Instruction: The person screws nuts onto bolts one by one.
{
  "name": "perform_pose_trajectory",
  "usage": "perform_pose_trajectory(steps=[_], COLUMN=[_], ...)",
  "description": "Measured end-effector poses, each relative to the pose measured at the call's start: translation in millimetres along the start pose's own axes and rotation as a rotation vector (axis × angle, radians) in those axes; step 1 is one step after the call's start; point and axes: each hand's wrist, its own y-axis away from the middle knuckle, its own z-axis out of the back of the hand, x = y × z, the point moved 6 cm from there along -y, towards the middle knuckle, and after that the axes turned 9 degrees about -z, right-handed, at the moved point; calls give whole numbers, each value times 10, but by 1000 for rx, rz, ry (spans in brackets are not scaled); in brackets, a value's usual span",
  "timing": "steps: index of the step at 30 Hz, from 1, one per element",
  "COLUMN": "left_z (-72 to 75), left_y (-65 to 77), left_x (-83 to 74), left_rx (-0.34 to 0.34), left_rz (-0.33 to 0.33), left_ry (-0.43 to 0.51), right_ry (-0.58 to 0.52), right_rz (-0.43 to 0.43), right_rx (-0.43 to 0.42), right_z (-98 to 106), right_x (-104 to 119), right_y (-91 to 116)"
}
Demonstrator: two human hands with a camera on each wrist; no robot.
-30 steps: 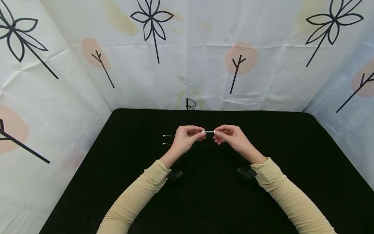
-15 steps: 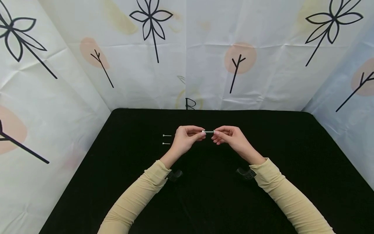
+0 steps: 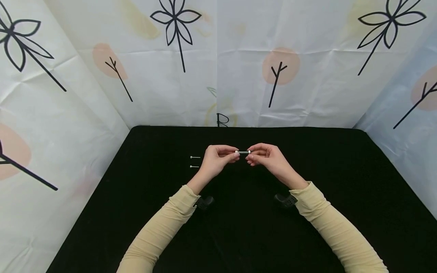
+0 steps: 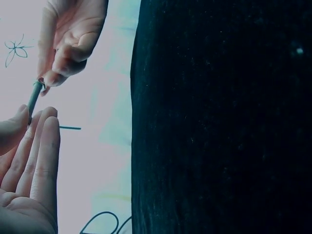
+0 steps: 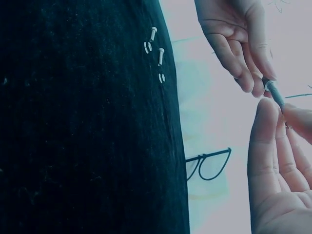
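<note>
A silver bolt [image 3: 243, 152] is held level in the air between both hands. At its head end, the thumb and fingers of my left hand [image 3: 218, 159] pinch it. My right hand [image 3: 268, 157] pinches a small nut [image 3: 249, 152] at the other end, thumb below and index finger above. Threads show along the bolt's shank [image 5: 276, 93] in the right wrist view. The fingertips partly cover both of its ends. To the left of the left hand, a bolt [image 3: 195, 157] lies on the black cloth, with another bolt [image 3: 194, 166] nearer me.
Small ring-shaped pieces [image 5: 147, 47] lie beside the loose bolts in the right wrist view. A black cloth [image 3: 239, 227] covers the table, and patterned white curtains [image 3: 239, 87] stand behind it and at both sides. Each wrist carries a dark camera mount [image 3: 205, 203].
The right fingers have shifted slightly on the nut, with the index finger lifting a little. The left hand keeps its grip on the bolt, nearly still.
</note>
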Motion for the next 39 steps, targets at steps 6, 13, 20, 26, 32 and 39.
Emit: perform_pose_trajectory(steps=[6, 13, 20, 26, 32, 39], left_z=[1, 12, 2, -6, -10, -34], left_y=[-15, -60, -53, -43, -49, -15], left_x=[-138, -11, -39, -29, -20, -205], left_rx=[36, 9, -2, -6, 8, 33], left_rz=[25, 17, 0, 21, 33, 43], left_ry=[-20, -15, -17, -10, 2, 5], right_ry=[-13, -30, -25, -15, 8, -33], right_rz=[-23, 36, -11, 25, -3, 33], right_rx=[0, -19, -22, -12, -32, -18], right_z=[5, 41, 32, 28, 31, 42], right_x=[37, 73, 43, 71, 57, 50], right_y=[-13, -10, -10, 8, 1, 7])
